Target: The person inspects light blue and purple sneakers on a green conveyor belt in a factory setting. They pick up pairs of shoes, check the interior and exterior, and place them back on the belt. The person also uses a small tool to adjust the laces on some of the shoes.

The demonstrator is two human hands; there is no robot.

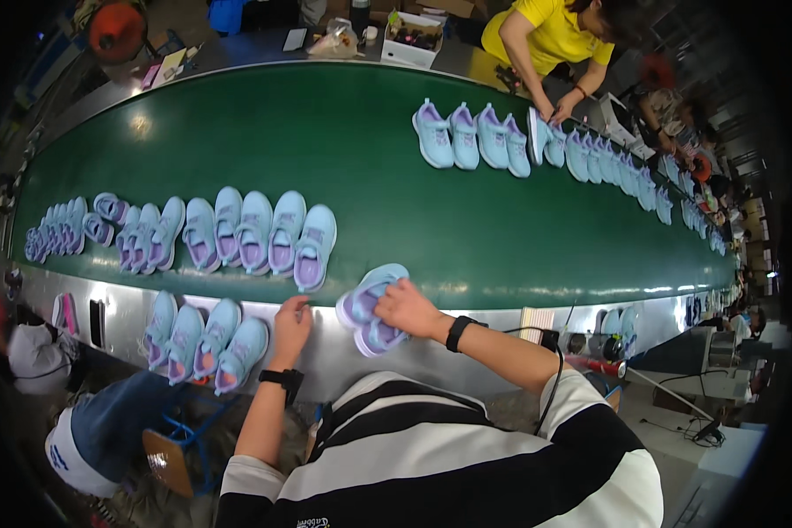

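My black-and-white striped shirt point(466, 449) is closest, below both my arms. My right hand point(405, 308) has its fingers curled closed on a pair of pale blue shoes point(383, 280), which are over the near edge of the green belt point(264, 123) and the metal ledge point(326, 374). My left hand point(292, 327) is near them, fingers narrow; I cannot tell whether they pinch anything. Four more shoes point(218, 330) line the ledge to its left.
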